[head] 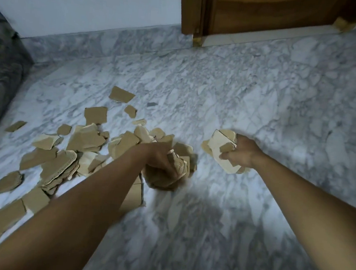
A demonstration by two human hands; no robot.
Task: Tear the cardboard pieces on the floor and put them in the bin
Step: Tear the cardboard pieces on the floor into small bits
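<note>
The left hand (156, 155) has its fingers curled tightly around a bunch of torn brown cardboard scraps (183, 156), which look blurred, over the grey-white marble floor (261, 98). The right hand (243, 155), well apart to its right, grips a stack of pale flat cardboard pieces (219, 143) between thumb and curled fingers. Many loose brown cardboard pieces (82, 142) lie scattered on the floor, left of the left hand and under its forearm.

home interior, marble floor (261, 98), wooden door (267, 12), white wall (87, 4)
</note>
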